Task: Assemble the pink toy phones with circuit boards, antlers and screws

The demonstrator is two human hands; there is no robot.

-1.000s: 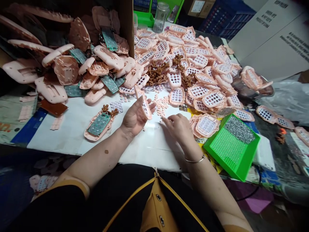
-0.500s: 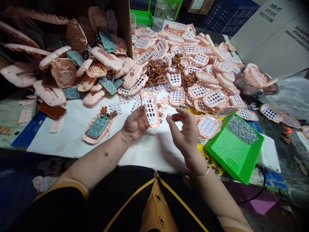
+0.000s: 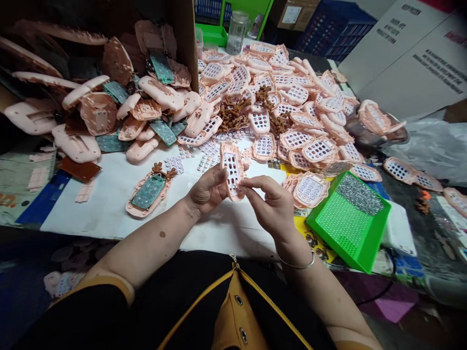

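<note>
A pink shell with rows of holes (image 3: 232, 170) is held upright, slightly tilted, by my left hand (image 3: 209, 191), its fingers wrapped round the left side and behind. The thumb and forefinger of my right hand (image 3: 268, 204) are pinched together at the shell's lower right edge; whatever lies between them is too small to make out. Small pale key pieces (image 3: 208, 158) lie on the white sheet just beyond. To the left rests a pink shell holding a green circuit board (image 3: 149, 191), with brown antler-like parts (image 3: 164, 171) at its top.
A large heap of pink shells (image 3: 295, 92) covers the back, with brown pieces (image 3: 233, 113) among them. At the left, a cardboard box (image 3: 187, 43) holds shells and boards. A green tray (image 3: 350, 218) with small metal parts stands at the right, beside stacked shells (image 3: 310, 189).
My right hand has moved left, and its fingertips now meet the held shell's lower edge. The shell has shifted slightly right and down in my left hand. The view has turned a little.
</note>
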